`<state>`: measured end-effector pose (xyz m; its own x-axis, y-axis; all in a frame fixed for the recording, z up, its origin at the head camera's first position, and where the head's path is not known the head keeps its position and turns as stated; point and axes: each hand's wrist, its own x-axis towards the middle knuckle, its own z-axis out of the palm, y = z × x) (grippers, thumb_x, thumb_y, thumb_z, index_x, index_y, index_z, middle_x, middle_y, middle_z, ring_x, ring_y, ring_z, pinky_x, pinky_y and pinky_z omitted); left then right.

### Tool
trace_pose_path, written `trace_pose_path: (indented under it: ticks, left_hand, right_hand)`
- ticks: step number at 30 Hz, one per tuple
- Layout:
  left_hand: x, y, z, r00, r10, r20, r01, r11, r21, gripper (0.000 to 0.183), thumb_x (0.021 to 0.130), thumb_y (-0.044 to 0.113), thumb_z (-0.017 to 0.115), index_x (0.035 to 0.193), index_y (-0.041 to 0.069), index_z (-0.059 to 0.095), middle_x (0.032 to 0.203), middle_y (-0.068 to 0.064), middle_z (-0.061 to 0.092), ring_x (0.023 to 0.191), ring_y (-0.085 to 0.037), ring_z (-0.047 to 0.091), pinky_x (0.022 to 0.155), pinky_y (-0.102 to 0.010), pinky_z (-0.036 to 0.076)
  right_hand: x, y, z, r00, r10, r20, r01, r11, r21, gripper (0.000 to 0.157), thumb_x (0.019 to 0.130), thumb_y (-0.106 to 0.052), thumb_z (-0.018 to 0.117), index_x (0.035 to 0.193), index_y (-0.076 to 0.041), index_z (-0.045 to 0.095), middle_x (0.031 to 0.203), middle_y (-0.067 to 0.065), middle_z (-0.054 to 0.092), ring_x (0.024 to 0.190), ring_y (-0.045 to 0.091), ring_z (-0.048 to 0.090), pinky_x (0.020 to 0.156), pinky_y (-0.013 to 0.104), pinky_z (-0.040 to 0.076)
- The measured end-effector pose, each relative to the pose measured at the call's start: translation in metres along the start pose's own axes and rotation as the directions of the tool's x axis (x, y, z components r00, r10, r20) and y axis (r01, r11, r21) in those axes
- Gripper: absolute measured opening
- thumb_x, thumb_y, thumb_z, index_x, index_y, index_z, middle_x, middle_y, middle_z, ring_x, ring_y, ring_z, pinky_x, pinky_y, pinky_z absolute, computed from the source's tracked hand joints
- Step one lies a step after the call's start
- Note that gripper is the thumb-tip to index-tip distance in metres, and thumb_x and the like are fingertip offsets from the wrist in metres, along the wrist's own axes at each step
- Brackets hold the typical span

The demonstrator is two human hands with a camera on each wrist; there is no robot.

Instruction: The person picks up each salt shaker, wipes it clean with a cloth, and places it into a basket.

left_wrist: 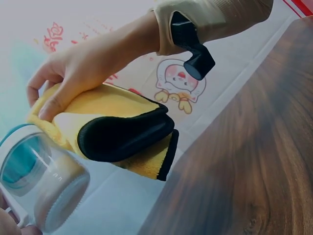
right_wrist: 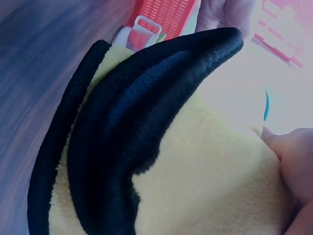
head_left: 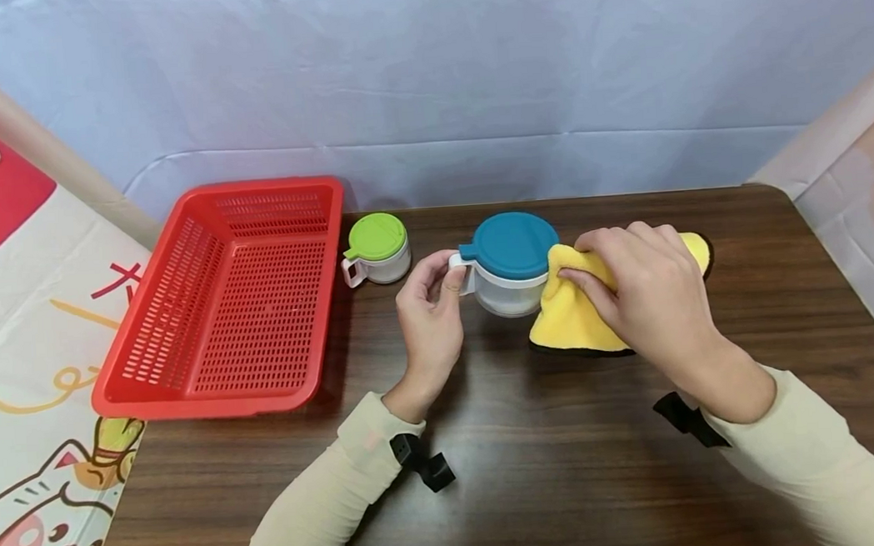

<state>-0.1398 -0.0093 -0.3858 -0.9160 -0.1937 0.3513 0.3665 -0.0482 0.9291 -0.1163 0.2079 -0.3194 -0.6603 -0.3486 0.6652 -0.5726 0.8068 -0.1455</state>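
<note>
My left hand (head_left: 433, 307) pinches the white handle of a clear jar (head_left: 509, 295) with a blue lid (head_left: 516, 245). The jar is held up over the table, its base showing in the left wrist view. A folded yellow cloth (head_left: 578, 314) with black edging is gripped by my right hand (head_left: 652, 293), thumb on the near side. The cloth meets the jar's right side just under the lid. In the right wrist view the cloth (right_wrist: 210, 166) fills most of the picture and hides the jar's body. A smaller jar (head_left: 387, 268) with a green lid stands left of my left hand.
A red perforated basket (head_left: 212, 404) stands on the left of the dark wooden table (head_left: 538, 459), close to the green-lidded jar. Pale cloth hangs behind the table (head_left: 425, 73), and a printed sheet (head_left: 29, 356) lies along the left side.
</note>
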Motion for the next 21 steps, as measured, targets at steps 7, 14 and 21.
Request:
trace_pose_path:
  ticks: [7,14,21]
  left_hand:
    - [0.001,-0.001,0.000,1.000,0.000,-0.004,0.000,1.000,-0.011,0.018,0.096,0.001,0.068,0.111,-0.009,0.068,0.106,-0.021,0.070,0.097,-0.021,0.066,0.089,-0.027,0.055]
    - [0.001,-0.002,-0.001,1.000,-0.027,-0.014,0.027,1.000,-0.006,0.019,0.095,0.000,0.069,0.111,-0.009,0.068,0.107,-0.021,0.070,0.097,-0.022,0.066,0.090,-0.029,0.055]
    - [0.000,0.000,-0.001,1.000,-0.025,-0.009,0.025,1.000,0.000,0.019,0.095,0.000,0.069,0.112,-0.008,0.068,0.108,-0.020,0.071,0.100,-0.022,0.066,0.093,-0.031,0.055]
  right_hand:
    - [0.004,0.007,0.004,1.000,-0.019,-0.012,0.018,1.000,-0.020,0.026,0.086,-0.013,0.082,0.100,0.001,0.065,0.080,0.016,0.067,0.070,0.032,0.052,0.064,0.041,0.033]
    - [0.008,0.014,0.011,0.997,-0.007,-0.078,0.006,1.000,-0.009,0.026,0.080,-0.009,0.085,0.097,-0.002,0.067,0.075,0.014,0.064,0.069,0.032,0.051,0.064,0.045,0.032]
    - [0.012,0.021,0.012,0.999,0.012,-0.048,-0.014,0.999,-0.048,0.025,0.083,-0.010,0.084,0.099,-0.002,0.067,0.082,0.017,0.068,0.074,0.035,0.055,0.067,0.048,0.036]
